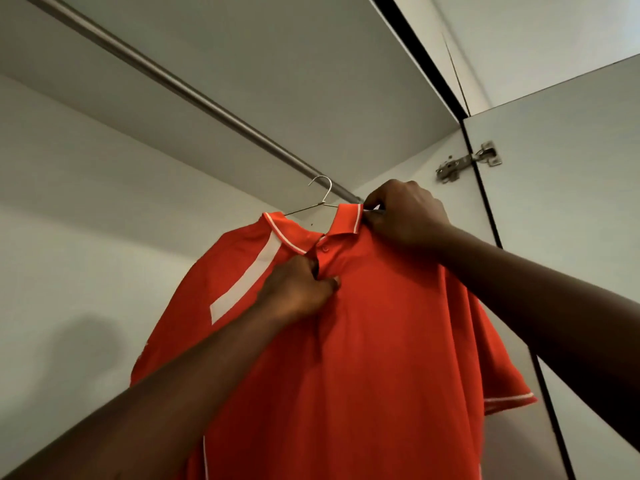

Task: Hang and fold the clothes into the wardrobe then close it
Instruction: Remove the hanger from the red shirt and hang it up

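A metal rail (194, 95) runs in from eleven o'clock. At its near end a wire hanger (323, 190) carries the red polo shirt (363, 341) inside the wardrobe. The left hand (298, 289) pinches the shirt's placket. At one o'clock from it, the right hand (405, 216) pinches the collar's end. A hinge (467, 162) sits at two o'clock

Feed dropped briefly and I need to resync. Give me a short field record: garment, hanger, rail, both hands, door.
garment: red-orange polo shirt with white trim, on the hanger
hanger: thin silver wire hanger, hook at the rail; seating unclear
rail: grey metal wardrobe rail
left hand: pinches the shirt's button placket
right hand: grips the collar at the shoulder
door: white wardrobe door, open
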Demonstrator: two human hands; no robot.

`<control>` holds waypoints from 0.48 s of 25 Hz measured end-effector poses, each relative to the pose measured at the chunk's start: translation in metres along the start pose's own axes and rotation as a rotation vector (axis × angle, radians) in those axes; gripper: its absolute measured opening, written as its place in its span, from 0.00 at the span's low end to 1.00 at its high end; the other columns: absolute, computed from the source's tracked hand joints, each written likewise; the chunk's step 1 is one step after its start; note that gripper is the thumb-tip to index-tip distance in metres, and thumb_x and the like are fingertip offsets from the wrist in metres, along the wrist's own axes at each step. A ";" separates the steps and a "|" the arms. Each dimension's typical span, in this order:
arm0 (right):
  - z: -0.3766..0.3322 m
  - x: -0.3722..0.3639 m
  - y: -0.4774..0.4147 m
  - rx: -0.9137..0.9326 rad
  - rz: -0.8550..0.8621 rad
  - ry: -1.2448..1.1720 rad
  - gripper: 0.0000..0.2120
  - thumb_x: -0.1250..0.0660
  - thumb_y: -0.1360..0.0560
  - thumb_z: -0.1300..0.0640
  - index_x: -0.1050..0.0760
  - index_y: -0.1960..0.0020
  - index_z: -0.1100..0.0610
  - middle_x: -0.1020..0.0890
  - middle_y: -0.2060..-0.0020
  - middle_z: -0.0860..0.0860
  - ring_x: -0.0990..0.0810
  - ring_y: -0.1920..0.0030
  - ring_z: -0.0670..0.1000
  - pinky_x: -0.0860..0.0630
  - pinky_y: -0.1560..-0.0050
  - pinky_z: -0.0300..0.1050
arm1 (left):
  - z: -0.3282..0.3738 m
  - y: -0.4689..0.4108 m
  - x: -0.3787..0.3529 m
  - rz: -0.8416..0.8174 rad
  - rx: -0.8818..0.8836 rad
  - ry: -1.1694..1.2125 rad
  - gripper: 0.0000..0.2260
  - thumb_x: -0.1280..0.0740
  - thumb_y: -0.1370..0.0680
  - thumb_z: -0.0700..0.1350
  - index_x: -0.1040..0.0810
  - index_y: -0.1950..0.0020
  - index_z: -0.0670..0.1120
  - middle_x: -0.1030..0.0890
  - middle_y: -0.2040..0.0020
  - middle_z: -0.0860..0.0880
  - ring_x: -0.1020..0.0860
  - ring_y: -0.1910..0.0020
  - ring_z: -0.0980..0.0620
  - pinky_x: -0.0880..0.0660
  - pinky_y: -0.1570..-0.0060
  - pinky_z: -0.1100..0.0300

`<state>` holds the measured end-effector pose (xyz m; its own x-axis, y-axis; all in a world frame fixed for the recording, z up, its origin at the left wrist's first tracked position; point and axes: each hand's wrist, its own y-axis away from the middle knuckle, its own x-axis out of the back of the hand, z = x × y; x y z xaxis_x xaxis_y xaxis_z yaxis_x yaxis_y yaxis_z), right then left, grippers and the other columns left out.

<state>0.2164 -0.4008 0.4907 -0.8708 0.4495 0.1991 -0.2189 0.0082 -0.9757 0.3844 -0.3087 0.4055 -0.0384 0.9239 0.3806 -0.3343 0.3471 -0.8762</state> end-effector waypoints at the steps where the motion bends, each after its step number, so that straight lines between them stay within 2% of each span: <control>1: 0.013 0.003 -0.010 -0.025 0.017 0.018 0.11 0.31 0.24 0.47 0.16 0.43 0.44 0.16 0.44 0.51 0.19 0.43 0.59 0.31 0.54 0.47 | 0.004 -0.013 -0.006 -0.016 -0.023 0.008 0.14 0.31 0.21 0.58 0.21 0.55 0.48 0.16 0.55 0.47 0.17 0.53 0.44 0.22 0.54 0.53; 4: 0.051 0.002 -0.034 -0.126 0.101 0.024 0.10 0.28 0.27 0.46 0.16 0.46 0.45 0.15 0.46 0.52 0.19 0.44 0.59 0.29 0.53 0.48 | 0.019 -0.046 -0.026 -0.045 -0.060 0.085 0.17 0.36 0.21 0.60 0.19 0.47 0.48 0.16 0.51 0.45 0.17 0.51 0.44 0.20 0.44 0.48; 6: 0.067 -0.007 -0.044 -0.159 0.131 0.068 0.11 0.27 0.27 0.47 0.16 0.46 0.47 0.16 0.46 0.54 0.19 0.44 0.60 0.28 0.52 0.48 | 0.027 -0.063 -0.043 -0.029 -0.067 0.069 0.20 0.40 0.21 0.60 0.20 0.43 0.47 0.16 0.46 0.42 0.17 0.48 0.42 0.21 0.42 0.47; 9: 0.085 -0.027 -0.060 -0.174 0.136 0.137 0.12 0.27 0.27 0.49 0.17 0.44 0.49 0.16 0.45 0.56 0.18 0.44 0.62 0.26 0.51 0.50 | 0.034 -0.081 -0.075 0.020 -0.102 -0.061 0.20 0.45 0.15 0.56 0.22 0.38 0.43 0.18 0.40 0.39 0.20 0.42 0.40 0.24 0.41 0.50; 12: 0.104 -0.053 -0.077 -0.175 0.161 0.152 0.12 0.28 0.27 0.53 0.18 0.44 0.51 0.17 0.45 0.58 0.18 0.44 0.62 0.28 0.52 0.50 | 0.028 -0.103 -0.102 0.096 -0.090 -0.046 0.19 0.46 0.14 0.56 0.23 0.41 0.44 0.18 0.42 0.40 0.20 0.43 0.40 0.24 0.42 0.50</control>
<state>0.2335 -0.5179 0.5650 -0.8092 0.5863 0.0376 0.0077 0.0746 -0.9972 0.3964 -0.4433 0.4652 -0.1097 0.9459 0.3055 -0.2409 0.2729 -0.9314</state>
